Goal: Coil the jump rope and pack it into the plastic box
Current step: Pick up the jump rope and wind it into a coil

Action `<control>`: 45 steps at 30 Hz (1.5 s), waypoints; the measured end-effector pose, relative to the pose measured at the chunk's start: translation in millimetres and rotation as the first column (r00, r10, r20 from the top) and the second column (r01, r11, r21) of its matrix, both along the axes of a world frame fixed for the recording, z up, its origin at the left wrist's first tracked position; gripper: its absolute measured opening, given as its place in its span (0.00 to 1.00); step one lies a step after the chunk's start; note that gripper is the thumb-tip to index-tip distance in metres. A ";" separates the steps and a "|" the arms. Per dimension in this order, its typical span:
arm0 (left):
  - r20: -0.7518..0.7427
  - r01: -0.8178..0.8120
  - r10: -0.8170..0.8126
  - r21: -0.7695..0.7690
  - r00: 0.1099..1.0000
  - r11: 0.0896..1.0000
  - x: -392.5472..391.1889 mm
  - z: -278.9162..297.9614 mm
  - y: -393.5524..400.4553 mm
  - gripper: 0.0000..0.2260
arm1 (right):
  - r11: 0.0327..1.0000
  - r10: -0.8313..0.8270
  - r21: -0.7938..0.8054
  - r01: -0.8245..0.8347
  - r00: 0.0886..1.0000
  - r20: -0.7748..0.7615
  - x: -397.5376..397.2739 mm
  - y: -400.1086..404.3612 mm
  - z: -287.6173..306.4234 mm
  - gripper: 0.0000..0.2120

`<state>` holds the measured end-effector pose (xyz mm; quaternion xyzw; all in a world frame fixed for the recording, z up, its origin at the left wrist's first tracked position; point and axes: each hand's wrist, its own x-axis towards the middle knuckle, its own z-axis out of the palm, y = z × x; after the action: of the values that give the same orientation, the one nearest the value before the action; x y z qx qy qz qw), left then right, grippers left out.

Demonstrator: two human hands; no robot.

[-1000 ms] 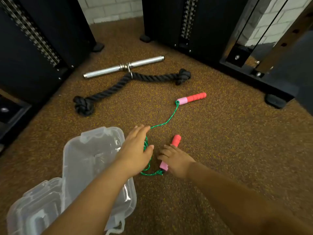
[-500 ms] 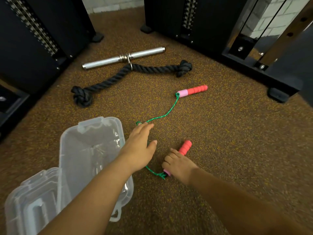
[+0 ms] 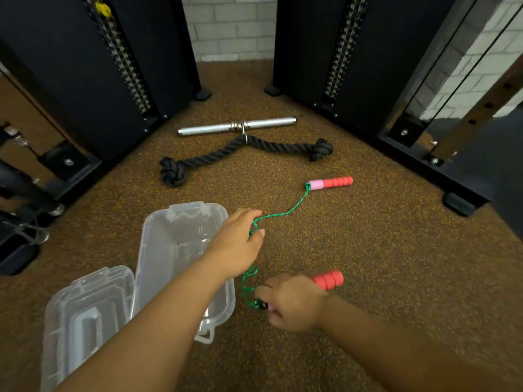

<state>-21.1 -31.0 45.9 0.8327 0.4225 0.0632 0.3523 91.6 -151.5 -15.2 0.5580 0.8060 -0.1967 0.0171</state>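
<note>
A jump rope with a thin green cord [image 3: 285, 213] and red-and-pink foam handles lies on the brown floor. My right hand [image 3: 293, 304] is closed around the near handle [image 3: 329, 279], whose red end sticks out past my fingers. My left hand [image 3: 240, 244] hovers over the cord a little farther out, fingers loosely curled with the cord running through them. The far handle [image 3: 329, 183] lies loose on the floor. The clear plastic box [image 3: 158, 258] stands open just left of my left forearm, its lid [image 3: 85, 309] flipped down toward me.
A chrome bar [image 3: 236, 126] and a thick black knotted rope [image 3: 240, 154] lie on the floor beyond the far handle. Black weight-machine towers [image 3: 93, 69] stand on the left and on the right [image 3: 334, 58]; a black machine foot [image 3: 460, 205] sits at right.
My right hand has closed around the near handle and lifted it slightly. My left hand has drawn up cord, which now loops between my two hands. The camera has tilted upward.
</note>
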 end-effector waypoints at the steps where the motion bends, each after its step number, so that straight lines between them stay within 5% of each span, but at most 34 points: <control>1: 0.001 -0.011 0.011 -0.007 1.000 1.000 -3.2 6.1 -2.3 0.20 | 1.000 -0.031 0.001 0.031 0.999 -0.006 -2.8 -1.1 10.3 0.14; 8: 0.020 -0.061 0.061 0.013 0.998 0.998 -23.4 41.3 -19.2 0.18 | 0.869 -0.474 -0.128 0.478 0.878 0.062 -6.7 6.8 74.4 0.17; 12: 0.055 -0.101 0.101 -0.005 0.993 0.995 -33.3 64.1 -31.2 0.16 | 0.674 -0.731 -0.315 0.668 0.665 -0.152 2.3 14.4 107.9 0.13; 16: 0.133 -0.158 0.177 -0.145 0.975 0.977 -44.5 81.5 -42.0 0.14 | 0.681 -0.732 -0.147 0.718 0.673 -0.107 6.1 5.5 139.2 0.12; 18: 0.214 -0.200 0.255 -0.250 0.943 0.947 -51.5 88.9 -49.8 0.15 | 0.665 -0.743 -0.160 0.730 0.622 -0.247 6.1 -1.3 150.0 0.12; 21: 0.263 -0.225 0.338 -0.379 0.904 0.898 -61.8 104.0 -64.7 0.20 | 0.621 -0.754 -0.211 0.755 0.502 -0.424 3.1 -16.1 159.9 0.14; 24: 0.199 -0.205 0.355 -0.531 0.913 0.822 -73.5 117.1 -74.2 0.27 | 0.573 -0.753 -0.407 0.711 0.261 -0.604 -4.8 -35.4 164.8 0.11; 29: 0.096 -0.113 0.294 -0.775 0.951 0.622 -79.0 121.1 -87.6 0.36 | 0.563 -0.737 -0.622 0.544 -0.010 -0.676 -17.9 -54.5 178.4 0.10; 33: 0.128 -0.026 0.274 -0.867 0.953 0.497 -66.4 117.1 -94.4 0.38 | 0.636 -0.661 -0.550 0.542 0.014 -0.750 -28.3 -51.4 194.3 0.10; 39: 0.317 0.147 0.508 -0.927 0.801 0.346 -59.2 121.3 -84.7 0.41 | 0.813 -0.552 -0.451 0.368 0.241 -0.798 -56.7 -60.5 204.2 0.10; 45: 0.345 0.193 0.560 -0.930 0.753 0.313 -64.7 119.6 -76.0 0.45 | 0.759 -0.589 -0.483 0.437 0.145 -0.795 -50.0 -59.7 194.6 0.10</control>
<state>-85.8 -107.1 165.4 0.3417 0.3365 0.1220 0.8690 41.6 -211.2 179.4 0.5839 0.4136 -0.5206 -0.4659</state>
